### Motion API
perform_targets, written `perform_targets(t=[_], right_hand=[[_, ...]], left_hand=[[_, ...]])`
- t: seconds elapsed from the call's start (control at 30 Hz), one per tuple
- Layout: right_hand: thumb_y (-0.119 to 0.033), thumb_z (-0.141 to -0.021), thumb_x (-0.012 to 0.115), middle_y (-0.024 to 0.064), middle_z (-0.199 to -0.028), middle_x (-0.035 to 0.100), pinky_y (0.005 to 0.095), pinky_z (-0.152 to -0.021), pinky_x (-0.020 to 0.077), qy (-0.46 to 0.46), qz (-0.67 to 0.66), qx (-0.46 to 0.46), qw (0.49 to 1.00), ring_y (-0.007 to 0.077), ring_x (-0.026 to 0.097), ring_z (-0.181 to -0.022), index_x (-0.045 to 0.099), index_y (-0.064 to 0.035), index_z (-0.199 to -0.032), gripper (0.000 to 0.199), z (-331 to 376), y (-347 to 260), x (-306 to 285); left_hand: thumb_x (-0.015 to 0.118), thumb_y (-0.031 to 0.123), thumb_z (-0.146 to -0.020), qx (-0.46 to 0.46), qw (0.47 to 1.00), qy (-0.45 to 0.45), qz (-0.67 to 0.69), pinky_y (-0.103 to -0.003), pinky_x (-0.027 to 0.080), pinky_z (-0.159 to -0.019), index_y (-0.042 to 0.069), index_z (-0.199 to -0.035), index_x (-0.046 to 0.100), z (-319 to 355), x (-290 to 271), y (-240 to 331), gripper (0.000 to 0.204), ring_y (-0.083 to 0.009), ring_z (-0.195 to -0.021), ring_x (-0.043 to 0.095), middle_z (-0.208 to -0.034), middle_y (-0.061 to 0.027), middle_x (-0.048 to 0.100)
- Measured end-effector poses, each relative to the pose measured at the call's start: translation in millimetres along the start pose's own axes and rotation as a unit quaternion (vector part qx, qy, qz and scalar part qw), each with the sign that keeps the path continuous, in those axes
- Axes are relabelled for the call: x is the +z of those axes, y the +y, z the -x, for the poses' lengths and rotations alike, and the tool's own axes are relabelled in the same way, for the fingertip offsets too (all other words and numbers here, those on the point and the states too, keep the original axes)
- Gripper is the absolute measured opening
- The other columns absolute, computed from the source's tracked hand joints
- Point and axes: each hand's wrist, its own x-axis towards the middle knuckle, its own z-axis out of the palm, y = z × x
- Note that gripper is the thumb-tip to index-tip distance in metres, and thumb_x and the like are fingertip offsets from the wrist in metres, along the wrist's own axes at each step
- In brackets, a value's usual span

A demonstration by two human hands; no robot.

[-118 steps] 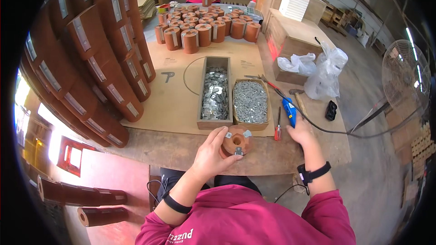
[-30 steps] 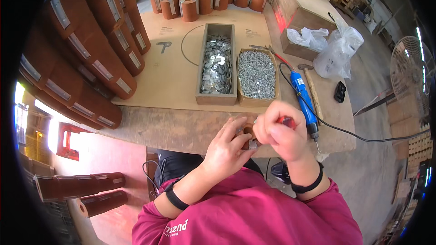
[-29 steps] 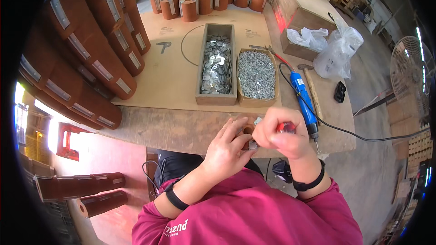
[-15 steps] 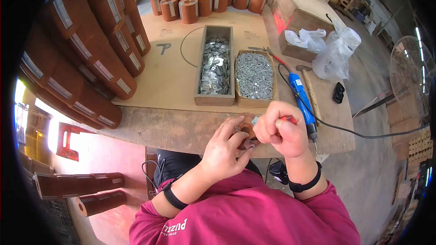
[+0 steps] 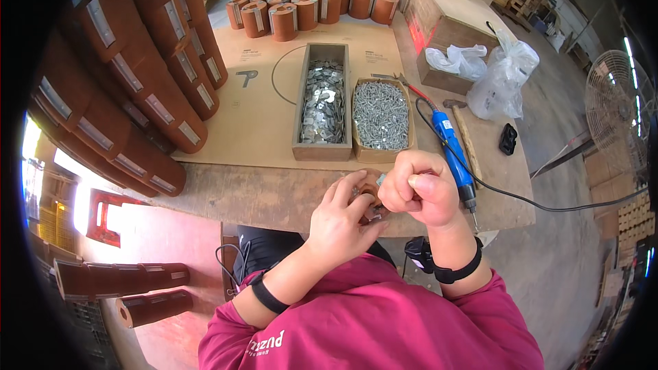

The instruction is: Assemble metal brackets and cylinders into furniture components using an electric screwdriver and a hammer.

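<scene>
Left hand [image 5: 343, 225] clasped the reddish-brown cylinder [image 5: 371, 183] by the tabletop's [image 5: 247, 192] near edge, right hand [image 5: 421, 188] balled up close beside it! Beyond sat a cardboard box [image 5: 381, 155] of screws [image 5: 381, 115]; a blue power screwdriver [image 5: 452, 156] lay rightward.

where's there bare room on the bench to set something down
The cardboard sheet is mostly bare between the stacked brown columns and long wooden box. The bench strip between sheet and near edge is bare too, left of the left hand. Crowded: right side, with blue power screwdriver and hammer; far end, packed with brown cylinders.
</scene>
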Motion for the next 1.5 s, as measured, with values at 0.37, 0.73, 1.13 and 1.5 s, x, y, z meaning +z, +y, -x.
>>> perform_targets(t=[0.37,0.73,1.13,1.5], right_hand=[[-0.024,-0.089,0.04,0.0023,-0.047,0.034,0.0253,-0.038,0.0222,0.147,-0.049,-0.152,0.976,0.0095,0.025,-0.04,0.039,-0.007,-0.074,0.023,30,-20,-17],[-0.024,-0.089,0.04,0.0035,-0.048,0.036,0.0261,-0.039,0.0227,0.13,-0.001,-0.138,0.982,0.0099,0.027,-0.04,0.039,-0.0069,-0.075,0.022,25,-12,4],[-0.018,-0.092,0.041,0.0044,-0.051,0.04,0.0253,-0.042,0.0288,0.153,-0.006,-0.134,0.979,0.0105,0.034,-0.044,0.039,-0.0049,-0.076,0.021,5,17,22],[-0.026,-0.093,0.04,0.0045,-0.055,0.041,0.0245,-0.044,0.0307,0.217,0.142,-0.074,0.963,0.0104,0.036,-0.046,0.04,-0.005,-0.078,0.026,-7,18,38]], left_hand=[[0.069,0.007,-0.059,0.046,0.983,-0.131,-0.118,-0.042,0.04,-0.091,0.007,-0.097,0.06,-4,-67,-23,0.039,-0.0395,-0.111,0.043,-0.121,-0.0196,0.042],[0.073,0.004,-0.056,0.065,0.993,-0.098,-0.018,-0.045,0.038,-0.093,0.001,-0.091,0.06,-2,-43,-21,0.037,-0.0413,-0.115,0.039,-0.125,-0.0194,0.04],[0.073,0.012,-0.059,-0.033,0.997,-0.048,0.054,-0.037,0.046,-0.082,0.002,-0.09,0.061,7,-22,-15,0.035,-0.0335,-0.098,0.054,-0.121,-0.0197,0.045],[0.073,0.013,-0.06,-0.033,0.997,-0.045,0.055,-0.037,0.047,-0.081,0.003,-0.09,0.062,8,-21,-19,0.034,-0.0324,-0.095,0.056,-0.121,-0.0195,0.046]])
